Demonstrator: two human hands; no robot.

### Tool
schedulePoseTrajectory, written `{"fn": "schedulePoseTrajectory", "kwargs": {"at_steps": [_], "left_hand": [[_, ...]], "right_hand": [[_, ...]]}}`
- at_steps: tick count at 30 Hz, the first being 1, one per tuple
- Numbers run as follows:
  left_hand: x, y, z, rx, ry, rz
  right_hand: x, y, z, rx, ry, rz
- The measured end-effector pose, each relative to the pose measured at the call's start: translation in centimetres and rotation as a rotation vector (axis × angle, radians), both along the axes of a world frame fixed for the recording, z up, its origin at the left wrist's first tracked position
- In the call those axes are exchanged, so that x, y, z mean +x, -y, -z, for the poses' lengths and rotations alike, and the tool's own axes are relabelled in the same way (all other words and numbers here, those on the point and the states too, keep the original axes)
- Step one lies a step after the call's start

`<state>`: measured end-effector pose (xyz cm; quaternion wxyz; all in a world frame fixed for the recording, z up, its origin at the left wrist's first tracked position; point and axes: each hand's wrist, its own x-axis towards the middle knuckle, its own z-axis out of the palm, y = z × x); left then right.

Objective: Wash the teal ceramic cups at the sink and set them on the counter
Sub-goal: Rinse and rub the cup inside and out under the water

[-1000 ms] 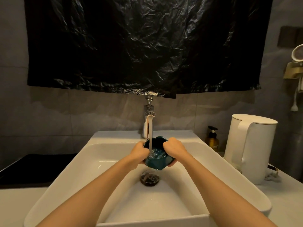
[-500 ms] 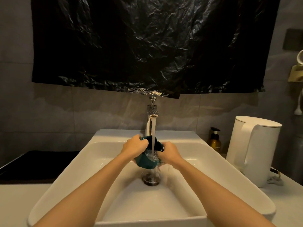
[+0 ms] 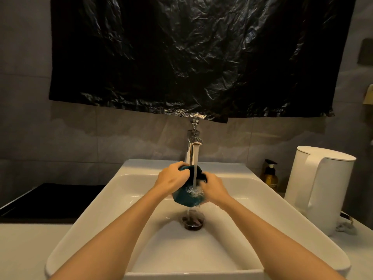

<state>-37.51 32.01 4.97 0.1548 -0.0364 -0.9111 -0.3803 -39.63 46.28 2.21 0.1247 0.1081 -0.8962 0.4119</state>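
A: What were the hands doing?

B: Both were closed on the teal cup [image 3: 184, 197]. The left hand [image 3: 171, 178] wrapped its upper side with fingers curled over the top. The right hand [image 3: 214, 189] gripped the opposite side, a little lower. Neither was free.

A: Why two hands for one small cup?

B: I'd judge that wet glazed ceramic is slippery, so one hand steadied it while the other worked the surface. The blur hid whether the right fingers were actually rubbing.

A: And where was the cup?

B: It was lifted over the middle of the sink [image 3: 86, 223], tilted, directly under the water stream [image 3: 195, 174] from the faucet [image 3: 192, 146]. The water broke on it beside the right hand and fell from its underside towards the drain [image 3: 192, 221] below. I think the tilt let water run off rather than pool.

A: So it was being rinsed, not finished?

B: That was my reading. It hadn't reached the counter [image 3: 24, 251], and no other teal cup showed in view.

A: Was anything near a landing spot?

B: A white kettle [image 3: 323, 184] stood on the counter right of the sink, with a soap bottle [image 3: 270, 176] beside it by the wall. The bare left side looked easier.
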Motion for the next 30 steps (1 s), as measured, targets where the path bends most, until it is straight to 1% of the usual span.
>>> {"fn": "schedulePoseTrajectory", "kwargs": {"at_steps": [1, 3, 7, 9, 12, 14, 16, 18, 22, 23, 26, 30], "left_hand": [[0.1, -0.1, -0.1, -0.002, -0.029, 0.008], [0.4, -0.3, 0.0, -0.050, -0.091, -0.001], [0.9, -0.1, 0.2, -0.257, -0.231, -0.110], [0.9, 0.2, 0.1, -0.363, -0.301, -0.178], [0.9, 1.0, 0.0, -0.507, -0.330, -0.261], [1.0, 1.6, -0.1, -0.600, -0.346, -0.292], [1.2, 1.9, -0.3, -0.643, -0.364, -0.304], [1.2, 1.8, -0.5, -0.570, -0.331, -0.302], [0.8, 0.7, -0.3, -0.177, -0.149, -0.242], [0.7, 0.3, -0.2, -0.109, -0.092, -0.213], [0.8, -0.5, 0.0, -0.038, 0.023, -0.138], [0.6, -0.8, -0.1, -0.009, 0.080, -0.081]], "right_hand": [[-0.1, -0.2, -0.1, -0.008, -0.007, 0.000], [-0.2, -0.4, -0.1, -0.050, 0.035, -0.069], [0.3, -0.1, -0.3, -0.166, 0.215, -0.184], [0.5, 0.1, -0.3, -0.184, 0.286, -0.225], [0.6, 0.1, -0.4, -0.113, 0.262, -0.230], [0.6, 0.2, -0.5, -0.104, 0.237, -0.225], [0.6, 0.2, -0.6, -0.105, 0.208, -0.217], [0.6, 0.2, -0.6, -0.113, 0.178, -0.223], [0.4, 0.3, -0.4, -0.145, 0.137, -0.231], [0.3, 0.2, -0.3, -0.139, 0.130, -0.223], [0.2, 0.0, -0.2, -0.084, 0.081, -0.160], [0.2, -0.3, -0.4, -0.006, -0.012, 0.017]]}}
